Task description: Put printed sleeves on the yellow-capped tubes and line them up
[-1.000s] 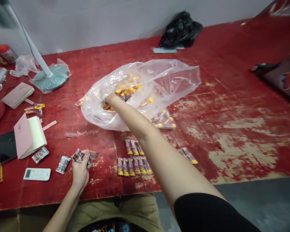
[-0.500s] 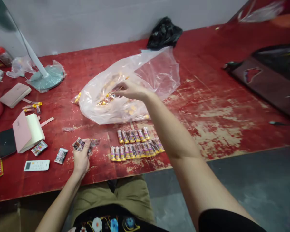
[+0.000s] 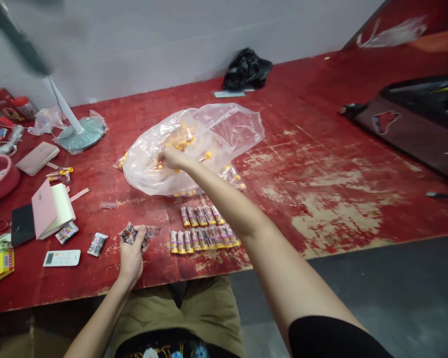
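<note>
Dipping the right hand (image 3: 171, 158) lower into the translucent plastic bag (image 3: 242, 124), just above the frame's centre, than half a second ago. Curling the fingers among yellow-capped tubes (image 3: 186, 144); cannot tell whether pinching one. Pinching printed packets (image 3: 127, 233) in the left hand (image 3: 133, 252), lower left of centre, with the thumb laid across, apparently to stop slipping. Holding that hand near the front of the bench (image 3: 283, 164), probably leaving the bag's mouth free. Keeping wrapped tubes (image 3: 181, 242) in two rows at lower centre, with yellow ends facing the near edge, presumably for easy viewing.
</note>
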The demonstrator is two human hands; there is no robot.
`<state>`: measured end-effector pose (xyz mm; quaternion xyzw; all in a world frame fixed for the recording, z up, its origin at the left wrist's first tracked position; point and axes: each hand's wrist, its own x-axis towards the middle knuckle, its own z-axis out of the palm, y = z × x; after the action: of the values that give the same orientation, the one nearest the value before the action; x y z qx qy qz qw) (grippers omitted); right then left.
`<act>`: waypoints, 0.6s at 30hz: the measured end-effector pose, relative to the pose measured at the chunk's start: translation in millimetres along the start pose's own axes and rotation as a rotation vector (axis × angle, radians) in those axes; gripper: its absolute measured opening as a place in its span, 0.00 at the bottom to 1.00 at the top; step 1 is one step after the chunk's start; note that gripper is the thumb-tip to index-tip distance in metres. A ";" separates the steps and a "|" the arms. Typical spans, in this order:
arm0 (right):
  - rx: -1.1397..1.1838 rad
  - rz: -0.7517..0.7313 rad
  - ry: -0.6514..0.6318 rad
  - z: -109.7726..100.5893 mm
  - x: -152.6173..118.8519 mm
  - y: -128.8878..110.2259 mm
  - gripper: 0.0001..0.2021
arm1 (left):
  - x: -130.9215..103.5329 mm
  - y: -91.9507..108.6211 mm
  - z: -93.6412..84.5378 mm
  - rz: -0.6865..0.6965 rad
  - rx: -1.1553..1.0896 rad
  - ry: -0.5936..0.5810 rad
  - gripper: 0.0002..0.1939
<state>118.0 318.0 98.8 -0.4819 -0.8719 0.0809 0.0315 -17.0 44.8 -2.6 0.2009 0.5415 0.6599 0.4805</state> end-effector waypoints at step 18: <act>1.151 -0.119 0.641 29.6 -197.4 -22.1 0.17 | 13.7 0.9 15.5 0.219 -0.035 -0.115 0.21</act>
<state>200.9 136.3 77.9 -0.3391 -0.6621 0.3849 0.5463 -11.4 64.6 -0.1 0.2879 0.4766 0.7051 0.4392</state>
